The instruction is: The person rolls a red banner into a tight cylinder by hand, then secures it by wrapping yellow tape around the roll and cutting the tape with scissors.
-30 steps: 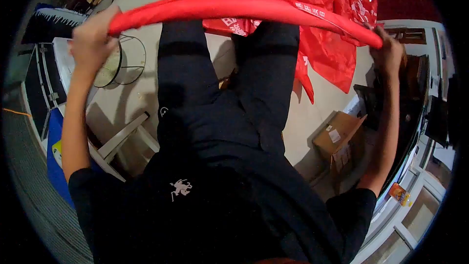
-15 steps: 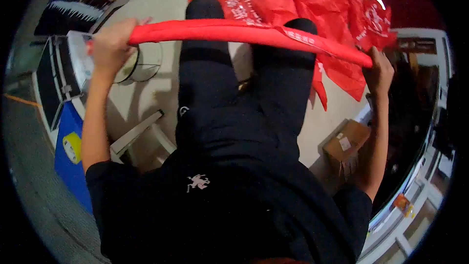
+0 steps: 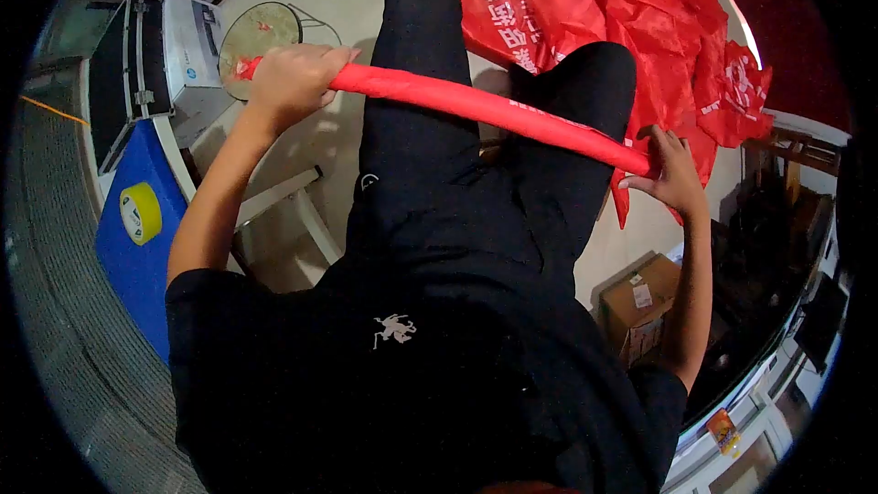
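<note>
Pale floor, red roll across the lap

Pale floor [image 3: 594,254] beneath us; printed red sheeting [image 3: 663,59] lies crumpled beyond our knees, cardboard box [image 3: 643,300] to the right, yellow tape [image 3: 141,213] on a blue surface [image 3: 137,279] to the left. The red roll [image 3: 476,107] slants above our thighs. Our left hand [image 3: 294,82] wraps it near one end, fingers closed. Our right hand [image 3: 675,176] has thumb and fingers parted around the other end; pressure, we cannot tell.

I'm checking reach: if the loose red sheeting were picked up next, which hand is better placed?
Probably the right hand. It is nearer the red sheeting, and looks more open at its end of the red roll; the left hand is farther away, closed around the roll.
</note>
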Action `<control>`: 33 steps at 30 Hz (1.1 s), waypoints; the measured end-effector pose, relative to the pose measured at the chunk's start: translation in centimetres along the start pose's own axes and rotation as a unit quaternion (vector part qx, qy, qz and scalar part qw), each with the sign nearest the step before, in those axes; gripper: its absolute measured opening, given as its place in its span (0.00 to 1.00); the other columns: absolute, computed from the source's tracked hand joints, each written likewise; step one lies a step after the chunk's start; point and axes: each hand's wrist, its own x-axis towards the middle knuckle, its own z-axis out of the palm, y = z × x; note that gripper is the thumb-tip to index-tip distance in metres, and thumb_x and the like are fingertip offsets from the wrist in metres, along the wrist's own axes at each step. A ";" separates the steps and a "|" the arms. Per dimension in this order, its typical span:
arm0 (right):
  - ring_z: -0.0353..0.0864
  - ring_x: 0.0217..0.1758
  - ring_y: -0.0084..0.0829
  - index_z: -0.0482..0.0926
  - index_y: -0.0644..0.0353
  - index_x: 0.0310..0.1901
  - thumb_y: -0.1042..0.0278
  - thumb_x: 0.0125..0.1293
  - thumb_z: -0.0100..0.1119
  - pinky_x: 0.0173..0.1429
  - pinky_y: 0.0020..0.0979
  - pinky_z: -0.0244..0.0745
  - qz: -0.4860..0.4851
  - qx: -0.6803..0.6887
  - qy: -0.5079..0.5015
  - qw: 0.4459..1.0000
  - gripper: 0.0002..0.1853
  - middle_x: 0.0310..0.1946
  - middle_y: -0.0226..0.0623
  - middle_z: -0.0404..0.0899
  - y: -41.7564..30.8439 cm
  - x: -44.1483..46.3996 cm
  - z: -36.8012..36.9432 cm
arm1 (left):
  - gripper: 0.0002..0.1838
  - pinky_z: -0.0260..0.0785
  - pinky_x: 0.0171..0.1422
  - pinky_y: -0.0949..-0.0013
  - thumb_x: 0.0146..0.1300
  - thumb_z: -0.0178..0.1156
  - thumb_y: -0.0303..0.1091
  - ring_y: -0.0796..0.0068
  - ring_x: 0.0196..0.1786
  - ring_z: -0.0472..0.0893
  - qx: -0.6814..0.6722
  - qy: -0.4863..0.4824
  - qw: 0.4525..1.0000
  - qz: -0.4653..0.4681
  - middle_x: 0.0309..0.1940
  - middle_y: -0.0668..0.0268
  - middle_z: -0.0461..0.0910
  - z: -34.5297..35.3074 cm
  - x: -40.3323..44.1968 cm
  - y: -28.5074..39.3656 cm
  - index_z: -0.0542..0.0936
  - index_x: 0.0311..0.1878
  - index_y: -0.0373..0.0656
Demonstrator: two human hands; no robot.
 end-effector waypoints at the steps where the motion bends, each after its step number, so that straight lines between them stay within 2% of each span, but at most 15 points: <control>1: 0.78 0.52 0.46 0.72 0.60 0.61 0.36 0.38 0.80 0.63 0.49 0.66 -0.037 -0.030 0.034 0.998 0.51 0.44 0.44 0.78 0.5 0.0 1.0 | 0.18 0.75 0.37 0.60 0.50 0.67 0.33 0.61 0.36 0.84 -0.010 -0.001 1.000 0.009 0.31 0.66 0.84 0.0 0.0 0.1 0.82 0.47 0.49; 3: 0.78 0.54 0.46 0.71 0.61 0.63 0.38 0.40 0.80 0.66 0.47 0.66 -0.078 -0.060 0.070 0.993 0.51 0.47 0.46 0.78 -0.5 0.9 0.6 | 0.19 0.76 0.38 0.60 0.49 0.67 0.33 0.61 0.36 0.84 -0.016 -0.003 1.000 0.015 0.31 0.66 0.84 0.2 0.4 0.3 0.82 0.48 0.50; 5: 0.74 0.63 0.41 0.67 0.63 0.67 0.48 0.47 0.80 0.71 0.41 0.64 -0.032 0.204 -0.066 0.976 0.49 0.58 0.44 0.74 -4.1 3.0 -1.5 | 0.19 0.76 0.37 0.60 0.49 0.68 0.33 0.63 0.36 0.85 -0.046 0.022 0.998 0.041 0.30 0.66 0.83 0.5 0.6 0.9 0.81 0.47 0.50; 8: 0.74 0.63 0.37 0.69 0.63 0.66 0.55 0.55 0.76 0.69 0.35 0.67 -0.154 0.289 -0.050 0.943 0.40 0.59 0.41 0.74 -10.3 7.0 -2.1 | 0.23 0.76 0.37 0.59 0.48 0.69 0.35 0.63 0.35 0.85 -0.028 -0.044 0.998 0.020 0.32 0.67 0.83 0.7 1.6 2.4 0.81 0.51 0.51; 10: 0.73 0.63 0.33 0.70 0.61 0.65 0.58 0.60 0.73 0.67 0.36 0.67 -0.189 0.351 -0.082 0.914 0.34 0.58 0.40 0.74 -14.1 9.4 -1.1 | 0.23 0.77 0.38 0.59 0.48 0.69 0.34 0.63 0.35 0.85 -0.024 -0.041 0.999 0.027 0.31 0.66 0.83 1.2 2.5 3.6 0.80 0.51 0.51; 12: 0.81 0.49 0.36 0.72 0.63 0.60 0.51 0.60 0.73 0.54 0.37 0.76 -0.280 0.389 -0.100 0.872 0.33 0.44 0.43 0.79 -17.4 12.2 0.6 | 0.22 0.77 0.38 0.59 0.48 0.69 0.34 0.63 0.35 0.85 -0.022 -0.038 0.998 0.036 0.30 0.66 0.82 1.4 3.6 5.0 0.80 0.51 0.51; 13: 0.81 0.49 0.36 0.72 0.63 0.60 0.51 0.60 0.73 0.54 0.37 0.76 -0.282 0.387 -0.102 0.872 0.33 0.44 0.43 0.79 -19.0 12.9 0.2 | 0.22 0.77 0.38 0.59 0.49 0.69 0.34 0.63 0.35 0.85 -0.012 -0.056 0.997 0.044 0.30 0.66 0.82 1.1 4.2 5.7 0.80 0.50 0.50; 15: 0.85 0.36 0.38 0.73 0.60 0.53 0.55 0.66 0.68 0.43 0.38 0.78 -0.097 0.367 -0.310 0.872 0.23 0.36 0.37 0.83 -21.3 13.7 -0.8 | 0.21 0.77 0.38 0.59 0.49 0.69 0.35 0.63 0.35 0.85 -0.008 -0.077 0.996 0.051 0.30 0.66 0.82 1.3 4.3 5.9 0.80 0.49 0.50; 16: 0.85 0.36 0.38 0.73 0.60 0.53 0.55 0.66 0.68 0.43 0.38 0.78 -0.095 0.366 -0.317 0.870 0.23 0.36 0.37 0.83 -21.3 13.8 0.2 | 0.19 0.77 0.38 0.59 0.51 0.68 0.35 0.62 0.36 0.85 -0.021 -0.085 0.995 0.037 0.31 0.65 0.83 1.8 4.3 5.7 0.79 0.48 0.49; 17: 0.84 0.30 0.43 0.72 0.61 0.52 0.51 0.67 0.65 0.37 0.42 0.78 -0.161 0.265 -0.168 0.936 0.23 0.28 0.38 0.81 -21.7 14.0 1.5 | 0.18 0.78 0.38 0.59 0.52 0.68 0.35 0.62 0.36 0.85 -0.033 -0.092 0.995 0.022 0.31 0.64 0.83 2.3 4.2 5.5 0.79 0.47 0.48; 18: 0.83 0.25 0.47 0.72 0.61 0.52 0.48 0.68 0.61 0.31 0.46 0.77 -0.221 0.154 -0.013 0.963 0.24 0.21 0.40 0.80 -21.7 14.1 2.4 | 0.18 0.78 0.38 0.59 0.52 0.68 0.35 0.62 0.36 0.85 -0.039 -0.094 0.995 0.019 0.31 0.64 0.83 2.7 4.1 5.3 0.79 0.47 0.48; 20: 0.84 0.27 0.50 0.71 0.58 0.51 0.47 0.70 0.58 0.29 0.46 0.78 -0.204 0.075 0.005 0.976 0.22 0.25 0.44 0.80 -21.7 13.9 3.9 | 0.16 0.78 0.39 0.58 0.53 0.68 0.35 0.60 0.37 0.85 -0.065 -0.069 0.995 -0.016 0.31 0.63 0.83 3.6 3.6 5.3 0.78 0.45 0.47; 22: 0.84 0.27 0.45 0.71 0.56 0.51 0.49 0.70 0.57 0.27 0.44 0.78 -0.211 0.006 0.137 0.968 0.19 0.28 0.42 0.79 -21.5 14.7 5.9 | 0.15 0.78 0.40 0.57 0.53 0.68 0.35 0.59 0.37 0.85 -0.070 -0.107 0.991 -0.040 0.32 0.61 0.84 4.2 3.6 5.1 0.77 0.44 0.46; 31: 0.85 0.25 0.41 0.70 0.51 0.47 0.41 0.69 0.53 0.24 0.38 0.79 -0.294 -0.020 0.186 0.937 0.21 0.29 0.38 0.78 -22.4 16.4 6.7 | 0.17 0.77 0.43 0.53 0.53 0.68 0.35 0.55 0.40 0.85 -0.091 -0.137 0.985 -0.054 0.34 0.59 0.84 5.2 2.7 4.1 0.78 0.46 0.44; 33: 0.84 0.25 0.40 0.70 0.50 0.48 0.43 0.72 0.50 0.24 0.36 0.79 -0.295 -0.051 0.170 0.939 0.19 0.28 0.38 0.77 -22.3 16.6 6.7 | 0.20 0.77 0.48 0.56 0.54 0.70 0.38 0.55 0.43 0.84 -0.205 -0.076 0.975 -0.042 0.39 0.57 0.83 4.7 2.4 3.2 0.79 0.50 0.45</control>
